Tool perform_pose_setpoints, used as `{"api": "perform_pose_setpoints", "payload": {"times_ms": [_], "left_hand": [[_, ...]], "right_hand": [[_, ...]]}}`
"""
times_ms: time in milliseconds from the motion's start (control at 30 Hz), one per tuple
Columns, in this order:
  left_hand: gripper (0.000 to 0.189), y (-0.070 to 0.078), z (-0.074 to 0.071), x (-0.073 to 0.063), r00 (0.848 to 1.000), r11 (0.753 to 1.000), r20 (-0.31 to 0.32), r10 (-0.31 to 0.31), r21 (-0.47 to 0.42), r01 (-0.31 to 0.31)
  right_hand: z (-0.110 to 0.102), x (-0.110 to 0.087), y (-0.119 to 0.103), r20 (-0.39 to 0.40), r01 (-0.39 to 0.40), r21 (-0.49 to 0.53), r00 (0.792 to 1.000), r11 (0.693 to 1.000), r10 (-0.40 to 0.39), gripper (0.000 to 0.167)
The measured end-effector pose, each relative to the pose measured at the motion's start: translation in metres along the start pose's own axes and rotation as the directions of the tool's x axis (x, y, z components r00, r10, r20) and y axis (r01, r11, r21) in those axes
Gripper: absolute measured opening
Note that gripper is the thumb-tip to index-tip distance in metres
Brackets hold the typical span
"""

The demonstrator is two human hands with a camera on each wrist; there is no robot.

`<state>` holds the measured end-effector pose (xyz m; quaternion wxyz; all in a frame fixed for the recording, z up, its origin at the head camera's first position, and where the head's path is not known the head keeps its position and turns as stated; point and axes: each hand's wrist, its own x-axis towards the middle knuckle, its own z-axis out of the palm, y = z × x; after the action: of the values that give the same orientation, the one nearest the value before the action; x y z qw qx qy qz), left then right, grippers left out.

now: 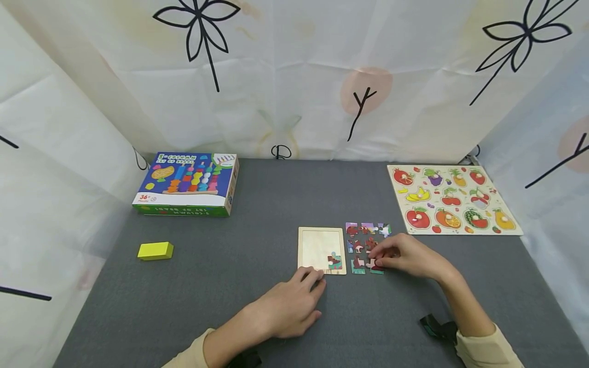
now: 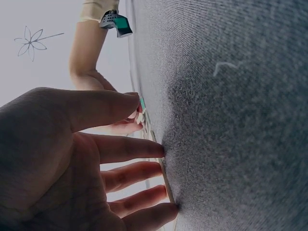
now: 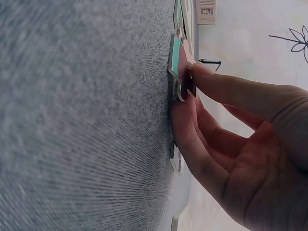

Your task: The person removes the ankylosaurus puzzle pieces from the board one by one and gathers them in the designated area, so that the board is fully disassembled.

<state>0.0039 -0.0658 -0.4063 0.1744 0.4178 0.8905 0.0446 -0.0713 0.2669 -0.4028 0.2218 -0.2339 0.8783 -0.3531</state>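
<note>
A shallow wooden puzzle tray (image 1: 315,245) lies near the middle of the table, with one jigsaw piece (image 1: 335,261) in its lower right corner. My left hand (image 1: 291,305) rests its fingertips along the tray's near edge, fingers extended and thumb apart. Right of the tray, several loose jigsaw pieces (image 1: 358,264) lie in rough rows. At the near right of this group, my right hand (image 1: 409,257) pinches a brown and teal jigsaw piece (image 3: 183,67) between thumb and forefinger. In the right wrist view the thumb lies on its printed face.
A fruit peg board (image 1: 439,199) lies at the back right. At the back left stands a boxed bead set (image 1: 184,184), with a yellow block (image 1: 155,251) in front of it. A patterned cloth wall (image 1: 299,92) borders the table behind and at the sides.
</note>
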Motion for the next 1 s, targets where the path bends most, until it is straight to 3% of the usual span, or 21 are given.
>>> {"api": "perform_pose_setpoints", "payload": {"times_ms": [433, 1000], "left_hand": [[0.058, 0.0, 0.001, 0.0, 1.0, 1.0, 0.007, 0.0, 0.001, 0.0], [0.058, 0.001, 0.002, 0.0, 1.0, 1.0, -0.012, -0.002, 0.019, 0.002]], "right_hand": [[-0.004, -0.001, -0.005, -0.002, -0.005, 0.003, 1.0, 1.0, 0.005, 0.018], [0.016, 0.019, -0.01, 0.008, 0.121, 0.21, 0.992, 0.97, -0.125, 0.016]]}}
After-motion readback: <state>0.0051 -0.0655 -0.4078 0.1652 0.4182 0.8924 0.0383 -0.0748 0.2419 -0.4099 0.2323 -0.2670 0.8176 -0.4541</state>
